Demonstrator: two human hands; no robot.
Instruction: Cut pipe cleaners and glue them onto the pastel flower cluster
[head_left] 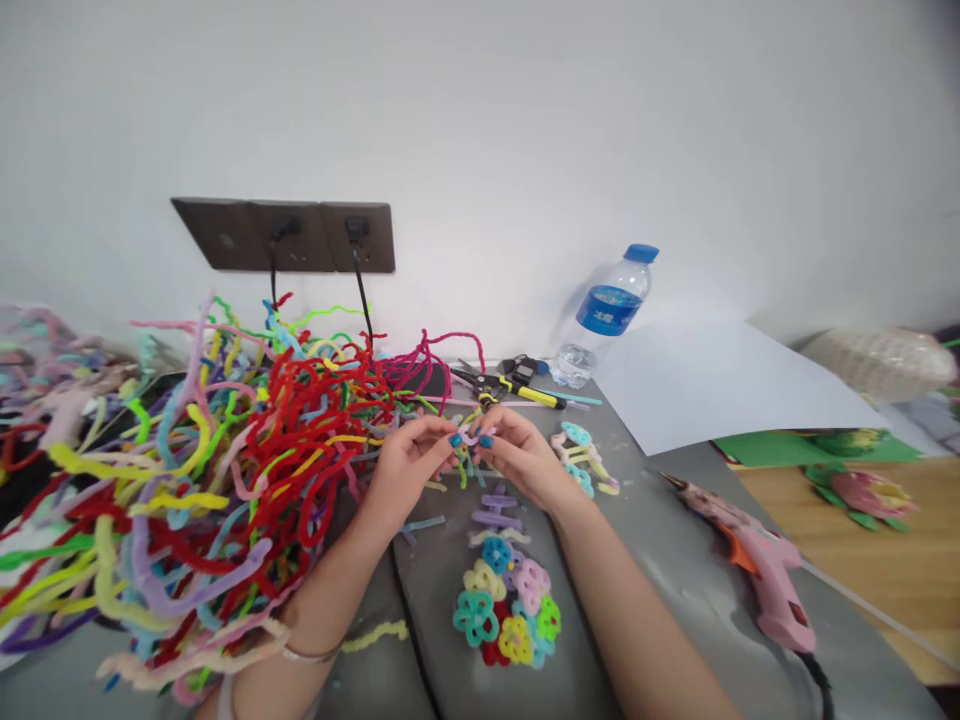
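Both hands meet near the middle of the frame, the left hand (412,462) and right hand (523,458) pinching a small lilac stem (470,437) between their fingertips. It is partly hidden, so its exact shape cannot be told. A hard pull by either hand could spring it loose or bend it out of form.

The left forearm lies against the heap (300,420) at left; a sideways sweep might drag strands across the desk (637,580). The flowers (516,640) at bottom centre sit between the forearms, where lowered arms could crush them. At right, the glue gun (769,570) points its nozzle toward the paper (720,380); if hot, a nudge could scorch it.
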